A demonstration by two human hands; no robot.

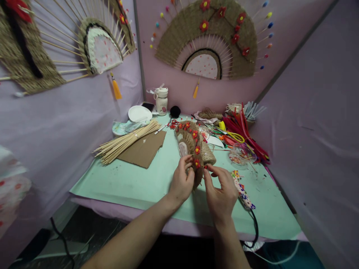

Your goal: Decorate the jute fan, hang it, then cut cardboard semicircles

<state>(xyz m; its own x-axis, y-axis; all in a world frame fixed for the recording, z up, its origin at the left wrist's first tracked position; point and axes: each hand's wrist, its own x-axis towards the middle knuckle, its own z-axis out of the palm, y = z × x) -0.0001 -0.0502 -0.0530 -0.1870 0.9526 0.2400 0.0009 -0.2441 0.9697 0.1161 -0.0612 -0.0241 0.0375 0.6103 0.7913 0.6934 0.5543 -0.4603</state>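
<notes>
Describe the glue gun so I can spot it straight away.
On the mint-green table mat, look just right of the right hand. The glue gun lies there flat, covered in a multicoloured pattern, with a black cord trailing off the table's front edge.

I have just one view, worn on the head, looking forward and down across the green table into the pink-walled corner (hands close below, wall fans far above); no second view overlaps it.
</notes>
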